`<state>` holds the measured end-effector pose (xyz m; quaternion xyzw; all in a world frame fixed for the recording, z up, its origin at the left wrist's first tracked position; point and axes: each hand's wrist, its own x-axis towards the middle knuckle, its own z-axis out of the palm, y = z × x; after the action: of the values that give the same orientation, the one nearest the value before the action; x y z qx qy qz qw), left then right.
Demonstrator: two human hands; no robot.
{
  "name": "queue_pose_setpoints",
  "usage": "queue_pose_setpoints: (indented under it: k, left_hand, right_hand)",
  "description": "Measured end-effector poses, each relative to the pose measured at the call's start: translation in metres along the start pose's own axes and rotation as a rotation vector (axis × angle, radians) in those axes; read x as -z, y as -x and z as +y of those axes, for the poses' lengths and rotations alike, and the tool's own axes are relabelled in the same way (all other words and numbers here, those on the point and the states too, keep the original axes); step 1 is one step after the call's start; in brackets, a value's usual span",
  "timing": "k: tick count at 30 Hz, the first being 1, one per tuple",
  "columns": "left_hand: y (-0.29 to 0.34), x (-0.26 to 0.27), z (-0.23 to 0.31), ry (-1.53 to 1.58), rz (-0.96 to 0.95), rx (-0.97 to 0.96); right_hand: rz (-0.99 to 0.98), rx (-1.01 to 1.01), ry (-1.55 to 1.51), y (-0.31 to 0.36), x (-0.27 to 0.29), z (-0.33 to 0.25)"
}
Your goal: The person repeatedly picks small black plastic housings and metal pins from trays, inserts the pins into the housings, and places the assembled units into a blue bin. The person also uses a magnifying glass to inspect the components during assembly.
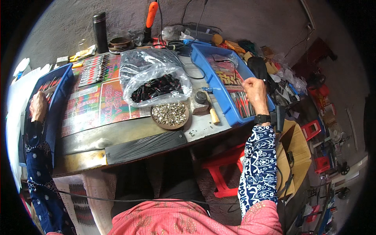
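Observation:
My left hand (38, 105) reaches into a long blue tray (49, 131) at the left edge of the table. Its curled fingers lie by slim red-and-silver rods (50, 84) that look like pens; anything between the fingertips is hidden. At the right, my right hand (256, 93) hovers with bent, closed fingers over the near end of another blue tray (204, 64). Below it, a row of similar red, dark and silver rods (242, 105) lies side by side. Whatever those fingers hold, if anything, I cannot make out.
Between the trays are a clear plastic bag (137, 64) of small black parts, a round dish (169, 124) of small brass-coloured pieces and a row of rods (94, 70) on printed sheet. Behind stand a black bottle (100, 33) and an orange-handled tool (151, 15). A cardboard box (295, 160) is below right.

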<state>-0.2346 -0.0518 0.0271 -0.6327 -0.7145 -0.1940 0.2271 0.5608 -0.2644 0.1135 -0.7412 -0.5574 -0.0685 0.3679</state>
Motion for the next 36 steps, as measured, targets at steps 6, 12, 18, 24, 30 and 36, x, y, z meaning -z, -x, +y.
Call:
queue_pose_setpoints:
  k: [6,12,18,24,30,36]
  left_hand:
    - [-0.007,0.014,0.004,-0.103,0.184,-0.135]
    - [0.008,0.08,0.092,0.456,0.22,-0.273]
    - [0.073,0.154,0.191,1.099,-0.112,-0.176]
    - [0.139,0.2,0.244,1.479,-0.319,-0.182]
    - [0.173,0.23,0.269,1.591,-0.348,-0.116]
    - [0.203,0.246,0.282,1.759,-0.621,0.035]
  right_hand:
    - [-0.064,-0.002,0.376,0.022,-0.011,0.029]
    - [-0.014,0.097,0.434,0.03,-0.023,0.033]
    - [-0.123,-0.121,0.49,0.031,-0.017,0.029]
    - [-0.085,-0.095,0.459,0.037,-0.013,0.02]
    - [0.108,0.144,0.292,0.047,0.002,-0.034]
    - [-0.09,0.234,-0.286,0.089,0.006,-0.118]
